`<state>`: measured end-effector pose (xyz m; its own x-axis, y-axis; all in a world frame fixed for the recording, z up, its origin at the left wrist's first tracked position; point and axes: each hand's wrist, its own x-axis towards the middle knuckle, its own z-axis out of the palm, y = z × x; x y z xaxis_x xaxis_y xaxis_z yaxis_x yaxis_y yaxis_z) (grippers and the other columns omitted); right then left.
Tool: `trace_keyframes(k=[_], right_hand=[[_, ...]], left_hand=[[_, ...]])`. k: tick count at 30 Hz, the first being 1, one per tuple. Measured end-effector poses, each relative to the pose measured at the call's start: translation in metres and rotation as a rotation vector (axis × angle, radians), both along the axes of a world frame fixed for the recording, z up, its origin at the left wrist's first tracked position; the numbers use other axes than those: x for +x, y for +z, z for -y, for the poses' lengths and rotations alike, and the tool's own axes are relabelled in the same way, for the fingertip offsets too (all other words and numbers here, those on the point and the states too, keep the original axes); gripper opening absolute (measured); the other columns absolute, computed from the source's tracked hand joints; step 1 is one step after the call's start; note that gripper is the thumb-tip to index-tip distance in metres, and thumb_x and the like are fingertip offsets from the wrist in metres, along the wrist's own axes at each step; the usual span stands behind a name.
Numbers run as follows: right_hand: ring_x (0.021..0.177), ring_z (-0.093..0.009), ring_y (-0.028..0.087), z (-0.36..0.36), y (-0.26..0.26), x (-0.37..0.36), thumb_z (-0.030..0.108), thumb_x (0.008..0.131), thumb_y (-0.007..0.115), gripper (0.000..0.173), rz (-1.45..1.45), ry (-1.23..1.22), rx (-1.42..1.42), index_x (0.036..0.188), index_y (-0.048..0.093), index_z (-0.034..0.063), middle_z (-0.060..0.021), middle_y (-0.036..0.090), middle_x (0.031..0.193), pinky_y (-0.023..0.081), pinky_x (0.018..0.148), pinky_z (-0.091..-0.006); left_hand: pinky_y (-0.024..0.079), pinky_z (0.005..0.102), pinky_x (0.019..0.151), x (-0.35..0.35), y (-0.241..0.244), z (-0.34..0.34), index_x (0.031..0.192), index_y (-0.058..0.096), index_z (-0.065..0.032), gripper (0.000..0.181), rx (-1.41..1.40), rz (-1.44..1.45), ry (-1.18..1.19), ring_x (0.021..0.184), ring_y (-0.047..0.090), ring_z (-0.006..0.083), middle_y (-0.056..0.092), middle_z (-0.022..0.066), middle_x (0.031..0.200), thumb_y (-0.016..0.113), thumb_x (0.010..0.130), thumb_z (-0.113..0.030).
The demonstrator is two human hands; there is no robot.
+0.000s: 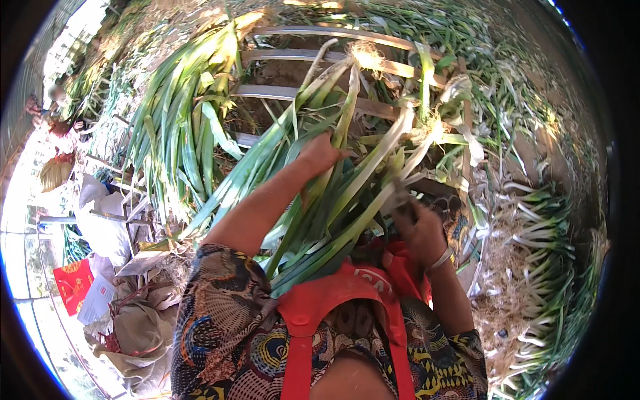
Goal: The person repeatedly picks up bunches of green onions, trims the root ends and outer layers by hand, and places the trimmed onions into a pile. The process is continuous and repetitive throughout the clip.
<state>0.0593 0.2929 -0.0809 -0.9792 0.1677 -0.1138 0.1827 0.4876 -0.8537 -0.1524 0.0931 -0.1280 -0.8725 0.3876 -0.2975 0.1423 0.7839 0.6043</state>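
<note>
Several leeks (370,165) with long green leaves and pale, rooted ends lie across a slatted rack and reach back toward my body. My left hand (321,154) is curled around green leek leaves in the middle of the pile. Its fingertips are partly hidden. My right hand (424,232), with a bracelet at the wrist, grips a dark blade-like tool (399,196) beside a leek's white stalk. Motion blurs that tool, so its exact kind is unclear. A second heap of leeks (175,120) hangs over the rack's left side.
The rack's slats (285,92) show behind the leeks. Rows of leeks (545,240) lie at the right, roots inward. Cut leaves (500,65) litter the ground. At left are a white sack (107,225), a red bag (72,286), beige cloth (140,330) and another person (56,125).
</note>
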Motion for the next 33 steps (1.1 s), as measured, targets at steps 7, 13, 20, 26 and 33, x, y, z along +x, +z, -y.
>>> trace_keyframes(k=[7, 13, 20, 26, 33], right_hand=[[0.085, -0.045, 0.059, 0.013, 0.008, -0.011, 0.028, 0.083, 0.058, 0.034, 0.100, 0.095, 0.157, 0.099, 0.058, -0.0027, -0.0277, 0.061, 0.087, 0.047, 0.074, -0.0444], [0.082, -0.044, 0.059, 0.020, 0.012, -0.023, 0.029, 0.083, 0.058, 0.034, 0.100, 0.171, 0.304, 0.090, 0.060, -0.0045, -0.0273, 0.061, 0.081, 0.047, 0.073, -0.0457], [0.089, -0.040, 0.063, 0.010, -0.006, -0.169, 0.031, 0.083, 0.060, 0.037, 0.305, 0.108, 0.467, 0.091, 0.066, -0.0045, -0.0263, 0.064, 0.091, 0.050, 0.081, -0.0445], [0.089, -0.040, 0.063, -0.003, 0.001, -0.164, 0.033, 0.085, 0.059, 0.041, 0.432, 0.169, 0.414, 0.094, 0.063, -0.0068, -0.0278, 0.064, 0.092, 0.049, 0.082, -0.0440], [0.090, -0.041, 0.062, -0.007, -0.018, -0.185, 0.035, 0.082, 0.062, 0.042, 0.351, 0.176, 0.538, 0.088, 0.065, -0.0070, -0.0300, 0.063, 0.091, 0.049, 0.083, -0.0441]], left_hand=[[0.044, 0.0440, 0.089, 0.024, -0.025, -0.018, 0.112, 0.054, 0.0065, 0.064, 0.009, -0.003, 0.055, 0.103, 0.057, 0.0410, 0.060, 0.0281, 0.106, 0.074, 0.070, -0.038], [0.045, 0.0424, 0.090, 0.034, -0.026, -0.019, 0.110, 0.055, 0.0038, 0.056, 0.006, -0.014, 0.073, 0.102, 0.058, 0.0391, 0.061, 0.0270, 0.105, 0.072, 0.072, -0.034], [0.046, 0.0424, 0.088, 0.037, -0.035, -0.020, 0.112, 0.052, 0.0072, 0.060, 0.048, 0.014, 0.109, 0.101, 0.058, 0.0399, 0.061, 0.0280, 0.104, 0.071, 0.073, -0.034], [0.045, 0.0439, 0.087, 0.042, -0.045, -0.019, 0.108, 0.052, 0.0070, 0.057, 0.084, -0.045, 0.140, 0.098, 0.058, 0.0418, 0.061, 0.0292, 0.100, 0.070, 0.073, -0.035], [0.045, 0.0437, 0.087, 0.043, -0.042, -0.024, 0.108, 0.052, 0.0068, 0.055, 0.065, -0.021, 0.153, 0.099, 0.058, 0.0412, 0.061, 0.0281, 0.102, 0.069, 0.076, -0.034]])
